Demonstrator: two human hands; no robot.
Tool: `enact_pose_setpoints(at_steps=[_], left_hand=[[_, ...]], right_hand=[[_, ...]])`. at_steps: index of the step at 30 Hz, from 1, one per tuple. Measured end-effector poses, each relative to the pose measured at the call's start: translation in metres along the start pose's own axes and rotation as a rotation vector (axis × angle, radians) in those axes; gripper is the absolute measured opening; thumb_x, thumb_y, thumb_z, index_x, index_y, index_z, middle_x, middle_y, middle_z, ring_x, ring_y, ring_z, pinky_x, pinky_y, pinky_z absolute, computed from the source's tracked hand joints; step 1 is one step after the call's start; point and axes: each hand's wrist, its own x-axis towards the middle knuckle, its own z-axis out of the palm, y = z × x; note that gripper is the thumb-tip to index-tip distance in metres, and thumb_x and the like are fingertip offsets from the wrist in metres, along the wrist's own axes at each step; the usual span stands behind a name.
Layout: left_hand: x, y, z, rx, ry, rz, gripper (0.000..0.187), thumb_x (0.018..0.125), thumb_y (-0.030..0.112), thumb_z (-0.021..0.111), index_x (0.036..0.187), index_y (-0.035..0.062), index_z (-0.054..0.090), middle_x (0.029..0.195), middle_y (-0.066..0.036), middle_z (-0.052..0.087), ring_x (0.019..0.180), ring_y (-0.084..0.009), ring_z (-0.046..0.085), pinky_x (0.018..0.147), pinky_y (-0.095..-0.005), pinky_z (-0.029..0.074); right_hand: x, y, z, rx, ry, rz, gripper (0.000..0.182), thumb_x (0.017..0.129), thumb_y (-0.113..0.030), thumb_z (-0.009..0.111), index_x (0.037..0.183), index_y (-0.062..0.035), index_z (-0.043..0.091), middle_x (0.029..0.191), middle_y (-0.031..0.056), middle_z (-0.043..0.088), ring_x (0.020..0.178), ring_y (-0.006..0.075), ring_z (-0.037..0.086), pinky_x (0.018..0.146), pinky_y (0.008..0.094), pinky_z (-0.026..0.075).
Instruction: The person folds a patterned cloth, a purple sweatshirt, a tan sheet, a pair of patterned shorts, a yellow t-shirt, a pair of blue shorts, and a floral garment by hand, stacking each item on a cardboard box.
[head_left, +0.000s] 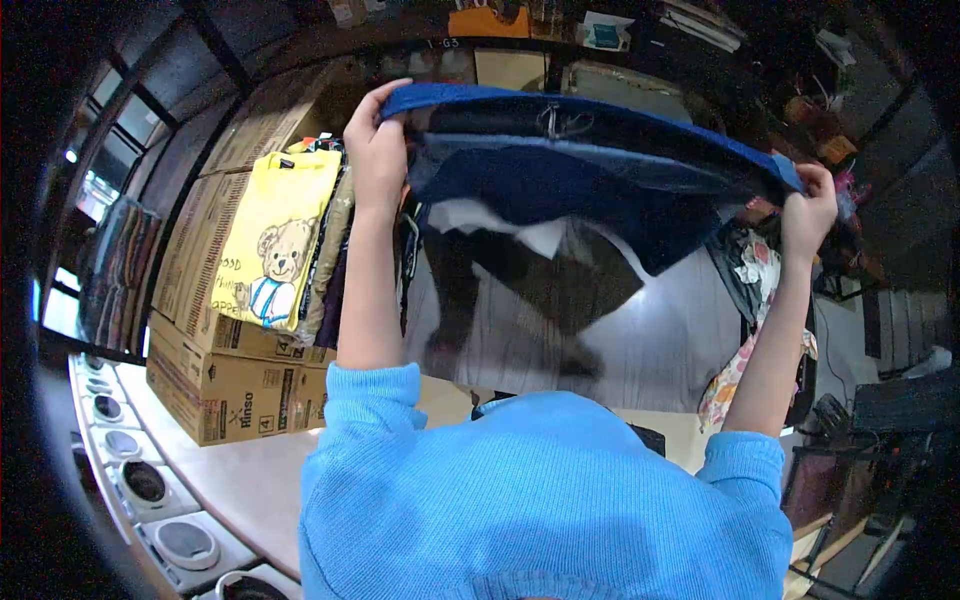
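The fingers of the left hand point(376, 150) are clamped on one end of a dark blue garment point(560, 180), and the fingers of the right hand point(808, 212) are pinched shut on its other end. Both arms, in light blue knit sleeves point(540, 490), hold it raised, so its top edge runs long from left to right, sloping down toward the right, and the cloth hangs downward. Behind, at left, a yellow teddy-bear shirt point(275, 240) lies on folded clothes atop cardboard boxes point(225, 385) on a table point(250, 480).
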Motion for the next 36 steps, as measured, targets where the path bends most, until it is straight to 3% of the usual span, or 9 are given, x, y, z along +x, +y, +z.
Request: enact_pose_setpoints(at_steps=[4, 6, 11, 15, 22, 24, 30, 32, 36], left_hand=[[-0.065, -0.004, -0.02, 0.304, -0.052, 0.115, 0.044, 0.075, -0.008, 0.042, 0.113, -0.0018, 0.063, 0.104, -0.012, 0.068, 0.1, -0.0203, 0.063, 0.092, -0.0309, 0.047], [-0.116, -0.037, -0.03, 0.293, -0.132, -0.156, 0.043, 0.073, -0.008, 0.044, 0.11, -0.002, 0.064, 0.109, -0.015, 0.067, 0.105, -0.0235, 0.063, 0.095, -0.0331, 0.046], [-0.267, -0.147, -0.042, 0.579, -0.277, -0.371, 0.043, 0.07, -0.003, 0.053, 0.111, 0.001, 0.064, 0.107, -0.02, 0.063, 0.106, -0.0375, 0.06, 0.096, -0.0402, 0.046], [-0.327, -0.137, -0.02, 1.003, -0.505, -0.469, 0.063, 0.065, 0.008, 0.069, 0.127, 0.0066, 0.056, 0.13, -0.015, 0.047, 0.123, -0.0352, 0.043, 0.097, -0.0477, 0.039], [-0.322, -0.101, 0.067, 0.604, -0.811, 0.188, 0.06, 0.067, 0.023, 0.07, 0.124, 0.0075, 0.057, 0.12, -0.014, 0.054, 0.112, -0.0344, 0.051, 0.094, -0.0474, 0.04], [-0.329, -0.105, 0.093, 0.642, -1.014, -0.009, 0.065, 0.066, 0.031, 0.073, 0.123, 0.0052, 0.057, 0.117, -0.015, 0.054, 0.109, -0.0335, 0.053, 0.088, -0.0455, 0.044], [-0.329, -0.18, 0.109, 0.579, -1.075, 0.01, 0.022, 0.081, 0.011, 0.06, 0.099, -0.0016, 0.063, 0.093, -0.022, 0.064, 0.09, -0.0377, 0.065, 0.077, -0.0462, 0.052], [-0.292, -0.152, 0.112, 0.373, -1.12, -0.463, 0.022, 0.084, 0.018, 0.063, 0.088, -0.0035, 0.064, 0.082, -0.024, 0.065, 0.084, -0.0385, 0.065, 0.073, -0.045, 0.051], [-0.221, -0.116, 0.121, 0.314, -0.594, -0.271, 0.019, 0.083, 0.017, 0.061, 0.082, -0.0026, 0.062, 0.079, -0.023, 0.063, 0.074, -0.0364, 0.065, 0.065, -0.0417, 0.048]], right_hand=[[-0.049, -0.004, -0.02, -0.033, -0.116, -0.027, 0.031, 0.071, 0.014, 0.05, 0.097, 0.0016, 0.06, 0.087, 0.0088, 0.065, 0.086, 0.0171, 0.062, 0.08, 0.0269, 0.048], [-0.091, 0.021, -0.027, -0.18, -0.277, 0.097, 0.033, 0.069, 0.014, 0.05, 0.098, 0.0021, 0.06, 0.087, 0.0104, 0.066, 0.086, 0.0195, 0.064, 0.079, 0.0294, 0.049], [-0.222, 0.109, -0.035, -0.395, -0.74, 0.29, 0.039, 0.068, 0.006, 0.055, 0.106, -0.0007, 0.061, 0.093, 0.0237, 0.067, 0.089, 0.0391, 0.066, 0.081, 0.0431, 0.051], [-0.277, 0.126, -0.037, -0.582, -1.005, 0.28, 0.042, 0.069, 0.002, 0.054, 0.109, -0.0023, 0.064, 0.099, 0.025, 0.068, 0.095, 0.0436, 0.064, 0.084, 0.0493, 0.051], [-0.256, 0.107, -0.012, -0.245, -0.847, 0.444, 0.033, 0.07, 0.002, 0.053, 0.099, 0.0012, 0.068, 0.094, 0.0255, 0.069, 0.092, 0.0406, 0.067, 0.083, 0.0444, 0.051], [-0.243, 0.098, -0.006, -0.22, -0.806, 0.403, 0.032, 0.07, 0.002, 0.054, 0.099, 0.0011, 0.068, 0.094, 0.0248, 0.069, 0.091, 0.039, 0.068, 0.083, 0.0429, 0.051], [-0.214, 0.118, -0.015, -0.331, -0.731, 0.34, 0.029, 0.07, -0.002, 0.056, 0.096, -0.0004, 0.069, 0.093, 0.0236, 0.069, 0.089, 0.0394, 0.067, 0.08, 0.0436, 0.051], [-0.208, 0.115, -0.02, -0.434, -0.745, 0.322, 0.028, 0.07, -0.003, 0.058, 0.095, -0.0011, 0.069, 0.092, 0.0233, 0.069, 0.089, 0.0405, 0.067, 0.079, 0.0448, 0.051], [-0.199, 0.126, -0.024, -0.544, -0.672, 0.421, 0.025, 0.069, -0.004, 0.058, 0.092, -0.0034, 0.069, 0.089, 0.023, 0.069, 0.088, 0.0409, 0.066, 0.077, 0.0455, 0.051]])
